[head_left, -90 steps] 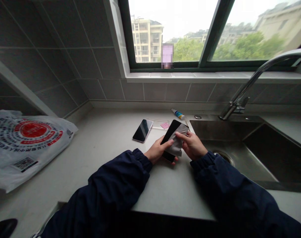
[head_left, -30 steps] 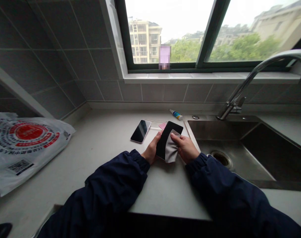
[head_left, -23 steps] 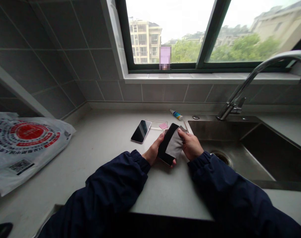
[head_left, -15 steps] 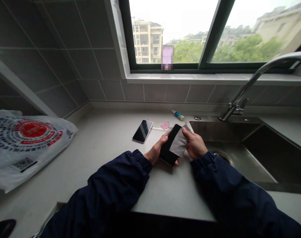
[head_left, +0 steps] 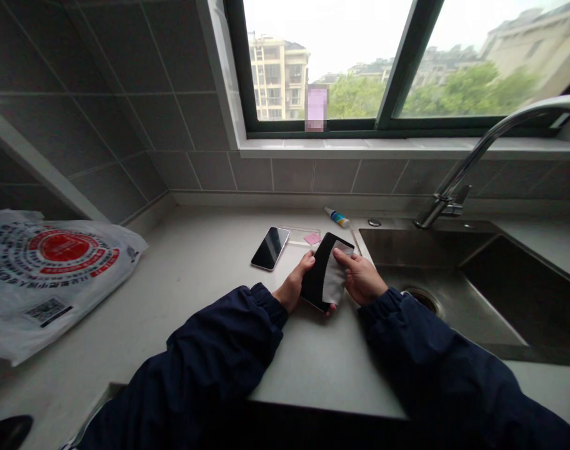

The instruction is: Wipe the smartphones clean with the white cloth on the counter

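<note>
My left hand (head_left: 294,281) is closed round the left edge of a black smartphone (head_left: 315,275), held tilted above the counter with its dark face up. Fingertips of that hand show under the phone's lower end. A grey cloth (head_left: 334,278) with zigzag-cut edges lies against the right part of the phone. My right hand (head_left: 362,278) pinches this cloth, thumb on top, pressing it to the phone's surface. Left of my hands a second smartphone (head_left: 270,249) rests on the counter, beside a clear phone case (head_left: 292,234) and a small pink piece (head_left: 312,238).
A small tube with a white tip (head_left: 336,217) lies near the back of the counter (head_left: 205,250). To the right are a steel sink (head_left: 482,300) and a chrome faucet (head_left: 454,181). A white plastic bag (head_left: 64,269) with red print sits at the left. Behind is a window.
My right hand and the grey cloth have slid left across the phone. The phone's tilt has shifted slightly in my left hand.
</note>
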`<state>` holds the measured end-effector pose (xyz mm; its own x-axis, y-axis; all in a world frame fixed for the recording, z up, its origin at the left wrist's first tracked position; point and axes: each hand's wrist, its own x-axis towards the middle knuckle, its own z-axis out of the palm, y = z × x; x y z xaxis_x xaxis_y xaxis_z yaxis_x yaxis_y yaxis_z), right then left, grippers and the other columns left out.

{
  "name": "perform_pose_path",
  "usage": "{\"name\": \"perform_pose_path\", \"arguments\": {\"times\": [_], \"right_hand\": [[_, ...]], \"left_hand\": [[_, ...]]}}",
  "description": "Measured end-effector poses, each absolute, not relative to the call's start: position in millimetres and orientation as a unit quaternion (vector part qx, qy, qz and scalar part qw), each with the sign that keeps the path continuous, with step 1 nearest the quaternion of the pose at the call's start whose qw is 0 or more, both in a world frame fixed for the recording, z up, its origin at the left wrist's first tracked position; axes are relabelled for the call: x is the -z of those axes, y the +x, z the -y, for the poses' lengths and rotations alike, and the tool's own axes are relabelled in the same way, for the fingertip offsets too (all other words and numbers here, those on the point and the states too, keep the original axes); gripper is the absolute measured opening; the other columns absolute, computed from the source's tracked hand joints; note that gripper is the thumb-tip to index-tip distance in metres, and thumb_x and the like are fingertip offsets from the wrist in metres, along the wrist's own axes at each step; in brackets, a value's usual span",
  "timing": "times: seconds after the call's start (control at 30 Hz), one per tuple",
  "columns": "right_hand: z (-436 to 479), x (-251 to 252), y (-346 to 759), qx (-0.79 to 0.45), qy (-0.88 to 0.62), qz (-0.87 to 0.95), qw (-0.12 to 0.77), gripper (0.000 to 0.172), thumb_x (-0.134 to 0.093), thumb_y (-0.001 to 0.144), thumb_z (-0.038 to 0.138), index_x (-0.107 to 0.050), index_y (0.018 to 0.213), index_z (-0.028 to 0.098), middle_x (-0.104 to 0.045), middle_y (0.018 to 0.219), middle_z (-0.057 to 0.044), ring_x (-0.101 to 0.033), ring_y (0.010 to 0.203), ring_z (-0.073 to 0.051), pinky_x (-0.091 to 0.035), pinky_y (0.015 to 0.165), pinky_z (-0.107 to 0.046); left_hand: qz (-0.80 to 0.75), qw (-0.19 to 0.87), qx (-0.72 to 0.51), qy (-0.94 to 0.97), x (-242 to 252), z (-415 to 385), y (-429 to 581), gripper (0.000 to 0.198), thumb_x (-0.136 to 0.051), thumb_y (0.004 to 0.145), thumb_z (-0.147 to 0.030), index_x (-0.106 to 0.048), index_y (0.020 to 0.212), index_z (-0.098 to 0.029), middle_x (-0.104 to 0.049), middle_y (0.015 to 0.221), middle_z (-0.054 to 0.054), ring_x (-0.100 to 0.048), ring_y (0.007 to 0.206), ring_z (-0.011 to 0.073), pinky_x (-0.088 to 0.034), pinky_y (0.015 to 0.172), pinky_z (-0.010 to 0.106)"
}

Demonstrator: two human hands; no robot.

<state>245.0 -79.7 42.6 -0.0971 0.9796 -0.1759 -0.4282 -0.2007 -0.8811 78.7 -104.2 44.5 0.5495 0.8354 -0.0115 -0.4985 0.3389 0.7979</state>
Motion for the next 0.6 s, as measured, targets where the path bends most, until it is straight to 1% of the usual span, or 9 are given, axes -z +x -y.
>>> {"name": "perform_pose_path", "arguments": {"times": [0.1,0.17,0.3,0.47,0.6], "right_hand": [[85,-41,237,-0.669,-0.397,0.362,0.513,0.043,-0.096,0.062,0.041,-0.077,0.094,0.019,-0.081,0.085,-0.007,-0.077,0.082,-0.024,-0.062,0.074,-0.032],[88,-40,234,-0.671,-0.393,0.377,0.503,0.048,-0.098,0.058,0.043,-0.077,0.094,0.019,-0.081,0.085,-0.007,-0.077,0.081,-0.024,-0.061,0.074,-0.032],[91,-38,230,-0.659,-0.396,0.402,0.498,0.049,-0.099,0.056,0.042,-0.076,0.093,0.019,-0.081,0.090,-0.007,-0.075,0.079,-0.022,-0.059,0.076,-0.031],[92,-35,228,-0.649,-0.404,0.425,0.484,0.053,-0.099,0.054,0.043,-0.074,0.093,0.018,-0.080,0.088,-0.006,-0.073,0.074,-0.022,-0.056,0.073,-0.033],[94,-35,227,-0.631,-0.399,0.456,0.485,0.053,-0.097,0.057,0.042,-0.072,0.097,0.018,-0.079,0.093,-0.006,-0.073,0.081,-0.022,-0.055,0.079,-0.035]], "left_hand": [[-0.216,0.758,-0.510,0.344,-43,102,83,0.063,-0.066,0.089,-0.047,-0.054,0.142,-0.016,-0.074,0.104,0.010,-0.073,0.084,0.0244,-0.059,0.079,0.035],[-0.202,0.749,-0.530,0.342,-42,101,84,0.059,-0.064,0.090,-0.045,-0.056,0.141,-0.017,-0.074,0.107,0.008,-0.072,0.096,0.0259,-0.057,0.087,0.036],[-0.201,0.737,-0.543,0.348,-44,100,83,0.053,-0.060,0.093,-0.043,-0.058,0.140,-0.019,-0.074,0.109,0.006,-0.071,0.103,0.0262,-0.056,0.091,0.036],[-0.190,0.735,-0.553,0.343,-42,99,82,0.056,-0.057,0.096,-0.045,-0.054,0.145,-0.019,-0.074,0.113,0.008,-0.071,0.103,0.0263,-0.055,0.093,0.038],[-0.178,0.728,-0.566,0.343,-43,99,83,0.059,-0.058,0.095,-0.051,-0.055,0.144,-0.019,-0.073,0.116,0.010,-0.071,0.106,0.0288,-0.054,0.095,0.041]]}}
